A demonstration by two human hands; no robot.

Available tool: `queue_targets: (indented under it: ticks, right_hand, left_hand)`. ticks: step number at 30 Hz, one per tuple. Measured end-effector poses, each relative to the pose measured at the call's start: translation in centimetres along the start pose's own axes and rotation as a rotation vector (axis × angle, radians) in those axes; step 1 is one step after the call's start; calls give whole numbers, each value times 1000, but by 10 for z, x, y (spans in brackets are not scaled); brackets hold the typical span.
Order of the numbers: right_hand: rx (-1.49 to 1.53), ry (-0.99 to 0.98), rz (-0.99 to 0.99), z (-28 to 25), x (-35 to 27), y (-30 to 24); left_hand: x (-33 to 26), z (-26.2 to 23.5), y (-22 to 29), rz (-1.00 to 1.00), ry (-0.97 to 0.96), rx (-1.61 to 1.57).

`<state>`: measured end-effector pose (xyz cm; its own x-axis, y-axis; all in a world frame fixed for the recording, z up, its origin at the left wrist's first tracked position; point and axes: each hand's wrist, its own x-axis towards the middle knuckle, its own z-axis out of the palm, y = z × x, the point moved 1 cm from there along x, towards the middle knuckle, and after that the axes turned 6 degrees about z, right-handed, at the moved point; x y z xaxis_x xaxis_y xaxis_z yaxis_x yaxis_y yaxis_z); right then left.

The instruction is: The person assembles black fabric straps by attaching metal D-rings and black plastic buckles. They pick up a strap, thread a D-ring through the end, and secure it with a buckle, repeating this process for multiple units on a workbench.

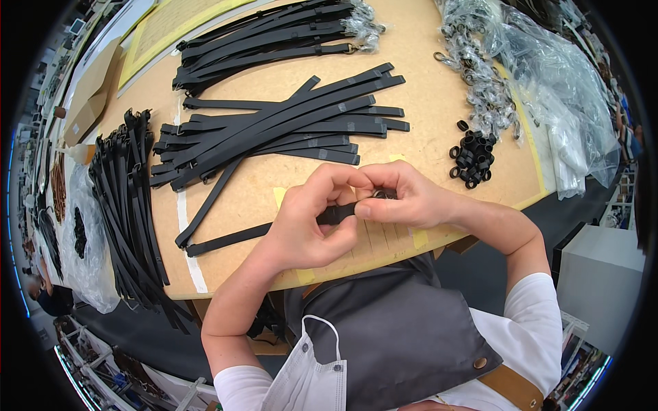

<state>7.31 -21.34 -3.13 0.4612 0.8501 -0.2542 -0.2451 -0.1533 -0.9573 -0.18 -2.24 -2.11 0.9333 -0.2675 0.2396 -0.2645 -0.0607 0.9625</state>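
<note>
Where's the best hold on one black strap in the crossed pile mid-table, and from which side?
Probably its right-hand end, with the right hand coming in from the right, thumb and finger pinching the flat faces. The crossed pile fans out there, leaving several tips apart, while the middles overlap and the left ends bunch together.

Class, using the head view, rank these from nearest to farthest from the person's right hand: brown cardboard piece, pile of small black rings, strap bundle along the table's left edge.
From the right hand:
1. Pile of small black rings: just beyond it, to the right.
2. Strap bundle: across the table, left edge.
3. Brown cardboard piece: far upper left.
</note>
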Motion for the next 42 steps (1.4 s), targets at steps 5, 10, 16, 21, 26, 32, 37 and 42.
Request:
queue_targets:
  ticks: [5, 10, 16, 21, 26, 32, 37, 42]
  right_hand:
    - [118, -146, 93, -11, -1, -8]
    - [-16, -119, 116, -16, 3, -5]
    - [-91, -136, 128, -17, 4, -5]
    - [-73, -205, 188, -18, 3, -6]
    - [-181, -192, 78, -22, 3, -9]
    - [-273, 51, -41, -63, -7, -30]
    - [-320, 218, -81, -118, 19, -43]
    - [-722, 484, -170, -178, 120, -65]
  left_hand:
    - [0, -6, 5, -24, 60, -177]
    - [3, -12, -2, -122, -142, 74]
    - [3, -5, 3, -116, -153, 7]
    - [-3, -1, -5, -112, -133, -98]
    - [0, -12, -2, -178, -315, 1]
    - [-29, -74, 17, -295, -243, 414]
    - [-32, -140, 39, -323, -24, 401]
    - [58, -227, 9, -55, 101, 847]
